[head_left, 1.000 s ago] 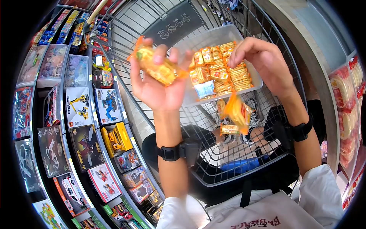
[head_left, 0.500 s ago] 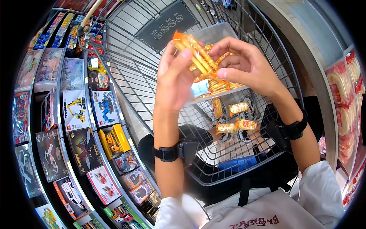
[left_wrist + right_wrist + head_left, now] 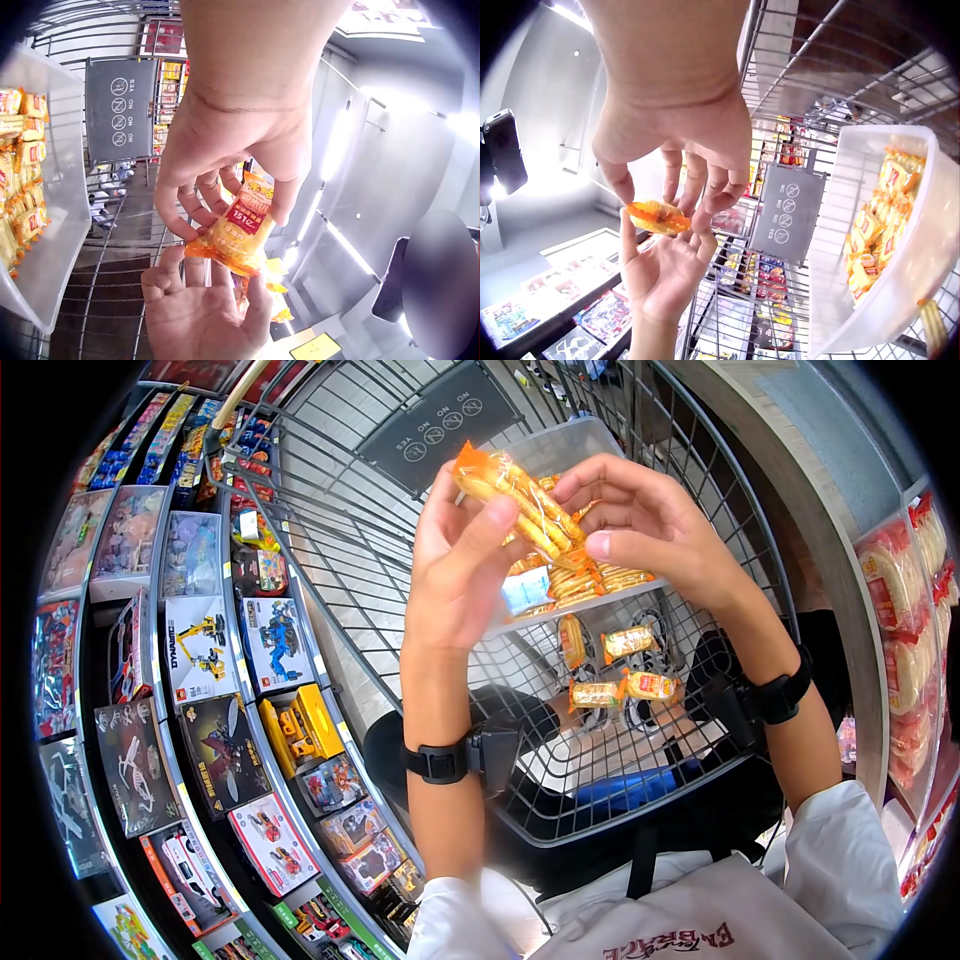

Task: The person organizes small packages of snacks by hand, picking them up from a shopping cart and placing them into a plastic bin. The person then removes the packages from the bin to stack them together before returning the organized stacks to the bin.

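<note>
An orange-wrapped cracker packet [image 3: 525, 505] is held up over the shopping cart, with pale crackers showing through its clear film. My left hand [image 3: 450, 555] grips it along its side, thumb on top. My right hand [image 3: 660, 535] pinches its lower end with thumb and curled fingertips. In the left wrist view the cracker packet [image 3: 246, 221] shows a red printed label; the right wrist view has it edge-on between both hands. Below and behind the hands, a clear plastic bin [image 3: 575, 445] holds many like packets, partly hidden.
Several loose cracker packets [image 3: 628, 644] lie on the wire floor of the cart [image 3: 660, 760], nearer me than the bin. Shelves of boxed toys [image 3: 200, 645] run along the left. Bagged round goods [image 3: 885, 595] hang at the right, beyond a counter edge.
A packet falling below my right hand has landed on the cart floor. My left hand brought its packet rightward from the left, and my right hand came to its lower end.
</note>
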Demonstrator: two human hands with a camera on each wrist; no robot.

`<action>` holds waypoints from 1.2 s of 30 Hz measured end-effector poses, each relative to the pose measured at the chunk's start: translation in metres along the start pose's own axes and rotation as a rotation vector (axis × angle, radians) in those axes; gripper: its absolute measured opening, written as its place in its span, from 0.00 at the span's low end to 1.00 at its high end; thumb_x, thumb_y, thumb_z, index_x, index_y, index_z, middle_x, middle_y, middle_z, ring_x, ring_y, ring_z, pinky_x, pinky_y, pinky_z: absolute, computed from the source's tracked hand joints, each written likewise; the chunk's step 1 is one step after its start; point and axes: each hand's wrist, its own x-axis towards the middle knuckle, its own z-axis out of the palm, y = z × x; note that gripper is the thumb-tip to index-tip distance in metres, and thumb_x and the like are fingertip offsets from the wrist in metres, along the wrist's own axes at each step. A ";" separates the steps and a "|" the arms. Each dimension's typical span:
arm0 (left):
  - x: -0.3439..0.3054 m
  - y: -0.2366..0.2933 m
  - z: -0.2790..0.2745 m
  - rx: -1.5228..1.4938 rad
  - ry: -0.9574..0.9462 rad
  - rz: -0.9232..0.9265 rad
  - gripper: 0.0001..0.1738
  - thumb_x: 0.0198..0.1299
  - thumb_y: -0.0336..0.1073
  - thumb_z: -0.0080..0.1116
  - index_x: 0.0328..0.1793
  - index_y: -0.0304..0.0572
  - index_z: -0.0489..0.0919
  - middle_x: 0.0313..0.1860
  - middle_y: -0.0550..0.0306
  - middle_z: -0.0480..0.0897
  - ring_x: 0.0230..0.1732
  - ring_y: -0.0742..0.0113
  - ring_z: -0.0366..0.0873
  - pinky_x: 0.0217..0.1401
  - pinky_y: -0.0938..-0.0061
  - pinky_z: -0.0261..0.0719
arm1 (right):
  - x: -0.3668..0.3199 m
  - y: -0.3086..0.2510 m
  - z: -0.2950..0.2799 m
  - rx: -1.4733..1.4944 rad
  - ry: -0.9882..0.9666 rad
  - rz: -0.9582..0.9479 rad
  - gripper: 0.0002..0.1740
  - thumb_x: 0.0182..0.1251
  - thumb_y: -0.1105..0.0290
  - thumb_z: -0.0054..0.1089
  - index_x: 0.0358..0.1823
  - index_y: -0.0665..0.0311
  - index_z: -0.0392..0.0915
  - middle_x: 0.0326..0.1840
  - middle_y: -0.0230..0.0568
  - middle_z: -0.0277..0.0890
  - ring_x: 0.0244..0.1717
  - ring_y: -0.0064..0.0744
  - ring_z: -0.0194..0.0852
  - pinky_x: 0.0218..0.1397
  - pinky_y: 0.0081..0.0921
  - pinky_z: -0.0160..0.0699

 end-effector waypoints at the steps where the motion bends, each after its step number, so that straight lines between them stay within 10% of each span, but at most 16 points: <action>1: 0.000 0.000 0.001 0.081 0.023 0.006 0.25 0.72 0.50 0.55 0.64 0.38 0.68 0.60 0.47 0.75 0.60 0.56 0.78 0.65 0.54 0.77 | 0.000 0.000 0.000 -0.012 0.001 -0.030 0.19 0.67 0.69 0.66 0.56 0.68 0.76 0.50 0.40 0.80 0.51 0.25 0.81 0.55 0.24 0.81; 7: 0.011 0.011 -0.023 -0.111 -0.235 -0.189 0.42 0.71 0.74 0.32 0.45 0.40 0.77 0.50 0.50 0.81 0.57 0.53 0.77 0.62 0.59 0.74 | 0.003 0.007 -0.032 0.031 0.129 0.010 0.15 0.70 0.58 0.62 0.33 0.62 0.82 0.27 0.31 0.79 0.29 0.17 0.77 0.34 0.16 0.73; 12: 0.051 -0.018 -0.021 1.110 -0.103 -0.337 0.11 0.65 0.35 0.57 0.49 0.37 0.81 0.39 0.58 0.84 0.46 0.69 0.82 0.55 0.66 0.77 | 0.003 0.012 -0.049 0.225 0.629 -0.010 0.14 0.67 0.62 0.64 0.25 0.58 0.76 0.19 0.25 0.71 0.17 0.16 0.67 0.26 0.15 0.64; 17: 0.087 -0.130 -0.051 1.671 -0.609 -0.339 0.35 0.44 0.32 0.74 0.64 0.44 0.76 0.52 0.41 0.84 0.59 0.43 0.80 0.61 0.58 0.79 | 0.005 0.001 -0.041 0.252 0.671 0.000 0.14 0.68 0.63 0.64 0.25 0.59 0.75 0.18 0.25 0.68 0.18 0.17 0.66 0.26 0.16 0.63; 23: 0.103 -0.197 -0.076 1.855 -0.769 -0.468 0.32 0.52 0.36 0.67 0.66 0.42 0.76 0.48 0.37 0.84 0.54 0.47 0.84 0.57 0.56 0.81 | 0.003 -0.008 -0.042 0.326 0.690 0.020 0.15 0.70 0.63 0.63 0.24 0.58 0.74 0.21 0.24 0.71 0.19 0.13 0.67 0.26 0.12 0.65; 25: 0.111 -0.233 -0.118 1.639 -0.522 -0.527 0.26 0.57 0.42 0.62 0.60 0.36 0.79 0.47 0.35 0.84 0.51 0.47 0.85 0.54 0.54 0.82 | 0.002 -0.011 -0.044 0.288 0.653 -0.017 0.15 0.70 0.63 0.63 0.24 0.58 0.75 0.21 0.24 0.71 0.19 0.13 0.67 0.27 0.11 0.64; 27: 0.117 -0.223 -0.112 1.430 -0.681 -0.186 0.25 0.60 0.46 0.59 0.51 0.29 0.82 0.45 0.33 0.85 0.44 0.44 0.85 0.48 0.56 0.83 | 0.002 -0.013 -0.043 0.313 0.661 -0.012 0.14 0.70 0.63 0.64 0.25 0.58 0.75 0.22 0.24 0.72 0.19 0.12 0.67 0.27 0.11 0.64; 29: 0.143 -0.207 -0.073 1.296 -0.156 -0.572 0.24 0.60 0.47 0.60 0.45 0.26 0.83 0.40 0.37 0.86 0.37 0.47 0.86 0.43 0.61 0.83 | 0.004 -0.012 -0.043 0.332 0.651 -0.006 0.14 0.69 0.63 0.64 0.25 0.58 0.75 0.22 0.25 0.71 0.19 0.12 0.66 0.26 0.12 0.63; 31: 0.150 -0.227 -0.058 1.063 0.256 -0.491 0.18 0.62 0.44 0.61 0.40 0.31 0.84 0.33 0.46 0.86 0.32 0.57 0.84 0.38 0.66 0.83 | 0.006 -0.010 -0.042 0.323 0.661 -0.021 0.15 0.69 0.63 0.64 0.24 0.59 0.76 0.21 0.25 0.71 0.19 0.13 0.66 0.26 0.12 0.62; 36: 0.145 -0.235 -0.034 0.846 0.254 -0.519 0.15 0.63 0.41 0.61 0.41 0.32 0.83 0.36 0.49 0.85 0.35 0.60 0.85 0.40 0.65 0.84 | 0.007 -0.001 -0.045 0.217 0.650 -0.003 0.14 0.68 0.64 0.65 0.24 0.60 0.77 0.19 0.24 0.70 0.19 0.13 0.65 0.25 0.13 0.60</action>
